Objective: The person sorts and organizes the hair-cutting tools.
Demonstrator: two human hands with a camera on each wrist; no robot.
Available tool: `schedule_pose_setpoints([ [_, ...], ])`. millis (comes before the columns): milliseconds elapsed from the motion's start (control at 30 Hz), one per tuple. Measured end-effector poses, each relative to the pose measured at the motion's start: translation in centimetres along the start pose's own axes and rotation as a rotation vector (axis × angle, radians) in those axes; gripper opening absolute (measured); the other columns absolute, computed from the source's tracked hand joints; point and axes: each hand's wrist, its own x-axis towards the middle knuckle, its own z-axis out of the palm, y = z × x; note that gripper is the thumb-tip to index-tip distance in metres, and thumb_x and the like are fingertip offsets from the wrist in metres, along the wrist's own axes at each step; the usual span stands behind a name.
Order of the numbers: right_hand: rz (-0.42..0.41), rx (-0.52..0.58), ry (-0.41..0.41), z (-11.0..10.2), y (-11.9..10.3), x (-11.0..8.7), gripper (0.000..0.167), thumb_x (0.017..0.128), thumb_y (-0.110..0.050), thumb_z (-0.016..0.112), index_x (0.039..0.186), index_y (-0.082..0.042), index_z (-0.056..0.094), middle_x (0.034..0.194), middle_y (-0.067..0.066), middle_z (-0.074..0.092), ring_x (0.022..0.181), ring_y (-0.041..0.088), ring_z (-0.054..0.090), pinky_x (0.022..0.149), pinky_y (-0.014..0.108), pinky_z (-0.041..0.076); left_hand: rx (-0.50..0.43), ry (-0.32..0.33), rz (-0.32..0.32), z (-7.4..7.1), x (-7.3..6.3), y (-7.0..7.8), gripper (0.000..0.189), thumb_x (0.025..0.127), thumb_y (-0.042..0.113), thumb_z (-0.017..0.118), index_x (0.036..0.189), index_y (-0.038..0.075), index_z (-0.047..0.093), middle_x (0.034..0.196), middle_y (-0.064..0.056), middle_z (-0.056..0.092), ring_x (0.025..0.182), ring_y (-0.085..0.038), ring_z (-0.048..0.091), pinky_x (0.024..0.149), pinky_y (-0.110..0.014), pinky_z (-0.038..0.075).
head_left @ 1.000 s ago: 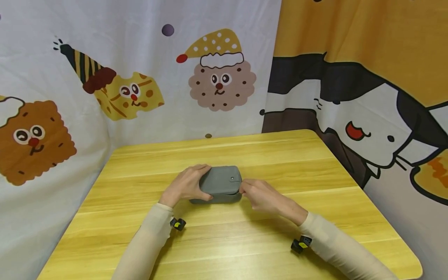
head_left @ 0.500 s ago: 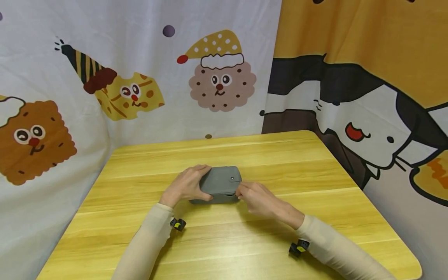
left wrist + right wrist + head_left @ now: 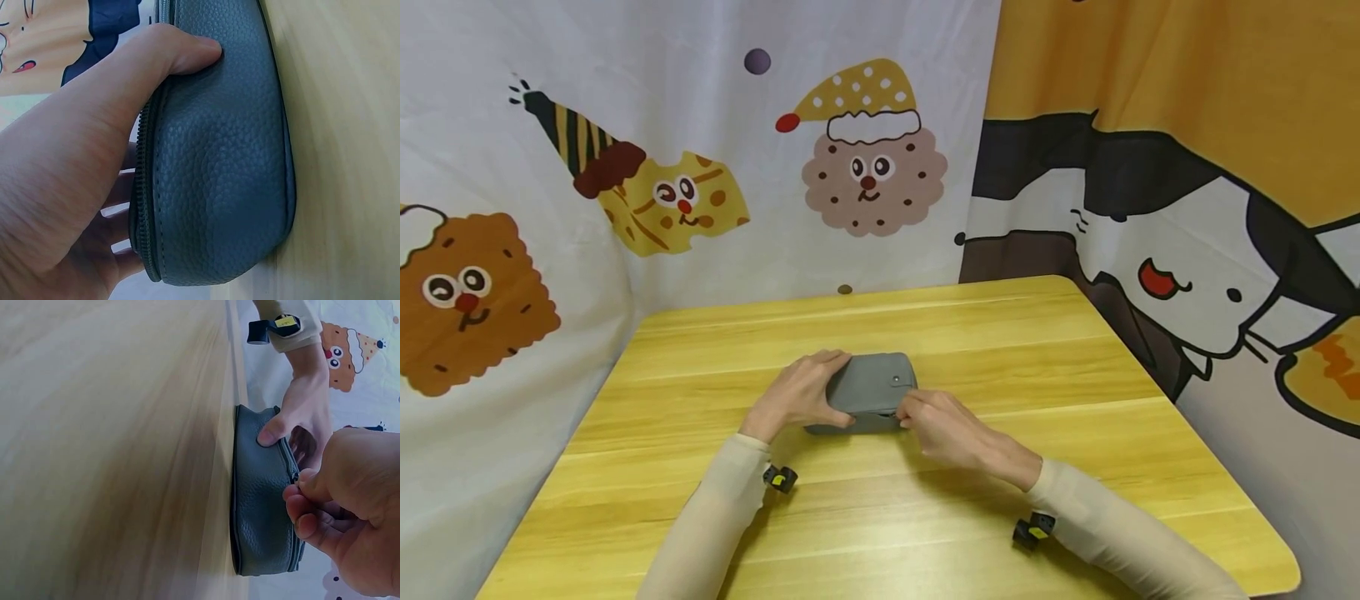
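Note:
A grey, pebbled pouch (image 3: 868, 379) with a zipper lies on the table, a small snap tab on its top near the right end. My left hand (image 3: 799, 392) grips the pouch's left part, fingers over the top. Its thumb presses the front wall, as the left wrist view shows beside the zipper (image 3: 145, 194). At the front right of the pouch, my right hand (image 3: 951, 429) pinches the zipper pull between thumb and fingers. The fingertips mostly cover the pull. From the right wrist view, the right hand (image 3: 350, 506) stands close to the left thumb, apart from it.
The pouch sits near the middle of a wooden table (image 3: 1000, 350). Printed curtains (image 3: 700, 275) hang behind the table and along its sides. Each sleeve carries a small black camera (image 3: 781, 478) at the wrist.
My right hand has moved left along the zipper, from the pouch's right end to its front side. The left hand and the pouch have stayed in place.

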Motion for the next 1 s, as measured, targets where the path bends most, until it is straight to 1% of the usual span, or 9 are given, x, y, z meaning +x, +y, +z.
schedule_pose_setpoints([
  [100,-0.002,-0.005,0.006,0.1,-0.1,0.1,0.007,0.1,0.007,0.079,0.104,0.002,0.079,0.1,0.013,0.08,0.083,0.017,0.079,0.074,0.013,0.064,-0.001,0.0,0.001,0.0,0.0,-0.1,0.114,0.077,0.054,0.101,0.167,0.001,0.053,0.17,-0.024,0.056,0.153,-0.044,0.061,0.126,-0.058,0.055],
  [233,-0.011,-0.001,0.037,0.4,-0.2,0.3,0.007,0.099,0.007,0.08,0.104,0.002,0.08,0.099,0.013,0.08,0.085,0.019,0.08,0.075,0.015,0.066,-0.005,0.0,-0.003,-0.1,-0.1,-0.1,0.113,0.078,0.053,0.101,0.167,0.001,0.053,0.17,-0.023,0.057,0.152,-0.044,0.062,0.125,-0.058,0.056],
  [367,-0.038,-0.006,0.058,0.8,-0.5,0.7,0.007,0.099,0.007,0.081,0.104,0.002,0.081,0.1,0.014,0.081,0.087,0.021,0.082,0.078,0.016,0.067,-0.013,-0.01,-0.009,-0.1,-0.1,-0.1,0.113,0.078,0.052,0.101,0.167,0.002,0.053,0.17,-0.022,0.057,0.153,-0.044,0.061,0.125,-0.058,0.056],
  [467,-0.053,-0.027,0.058,0.9,-0.8,1.1,0.006,0.099,0.005,0.082,0.103,0.001,0.081,0.1,0.012,0.081,0.088,0.021,0.082,0.078,0.017,0.067,-0.013,-0.014,-0.008,-0.2,-0.1,0.0,0.113,0.079,0.052,0.101,0.168,0.002,0.053,0.17,-0.023,0.057,0.153,-0.044,0.061,0.125,-0.059,0.056],
  [600,-0.062,-0.073,0.066,0.9,-1.5,1.7,0.005,0.099,0.002,0.084,0.101,-0.001,0.081,0.098,0.01,0.081,0.088,0.02,0.081,0.078,0.019,0.068,-0.005,-0.004,-0.001,-0.2,0.0,0.0,0.112,0.079,0.051,0.1,0.167,0.001,0.053,0.169,-0.023,0.058,0.152,-0.044,0.062,0.123,-0.059,0.057],
  [700,-0.066,-0.096,0.082,1.1,-1.8,2.1,0.007,0.097,0.002,0.086,0.098,-0.002,0.081,0.095,0.009,0.08,0.086,0.02,0.081,0.076,0.019,0.068,-0.006,-0.004,-0.002,-0.3,0.1,0.0,0.112,0.079,0.05,0.1,0.167,0.001,0.052,0.17,-0.023,0.057,0.153,-0.045,0.061,0.125,-0.059,0.056],
  [800,-0.066,-0.102,0.1,1.5,-2.2,2.4,0.01,0.096,0.003,0.087,0.093,-0.004,0.08,0.089,0.007,0.077,0.079,0.017,0.077,0.072,0.017,0.065,-0.009,-0.005,-0.003,-0.3,0.1,0.1,0.112,0.079,0.051,0.1,0.168,0.001,0.052,0.17,-0.023,0.057,0.154,-0.045,0.06,0.126,-0.06,0.055],
  [900,-0.059,-0.103,0.108,1.8,-2.5,2.6,0.011,0.096,0.003,0.087,0.091,-0.004,0.079,0.085,0.006,0.076,0.073,0.013,0.071,0.068,0.013,0.061,-0.016,-0.002,0.001,-0.2,0.0,0.1,0.112,0.079,0.05,0.1,0.168,0.001,0.052,0.17,-0.023,0.057,0.153,-0.045,0.06,0.125,-0.059,0.056],
  [1000,-0.043,-0.104,0.111,2.0,-2.7,2.5,0.011,0.097,0.004,0.085,0.09,-0.003,0.08,0.081,0.005,0.075,0.066,0.007,0.062,0.063,0.009,0.054,-0.027,-0.005,0.002,-0.1,-0.1,0.1,0.111,0.079,0.049,0.099,0.168,0.001,0.052,0.17,-0.023,0.056,0.153,-0.045,0.061,0.125,-0.059,0.056],
])
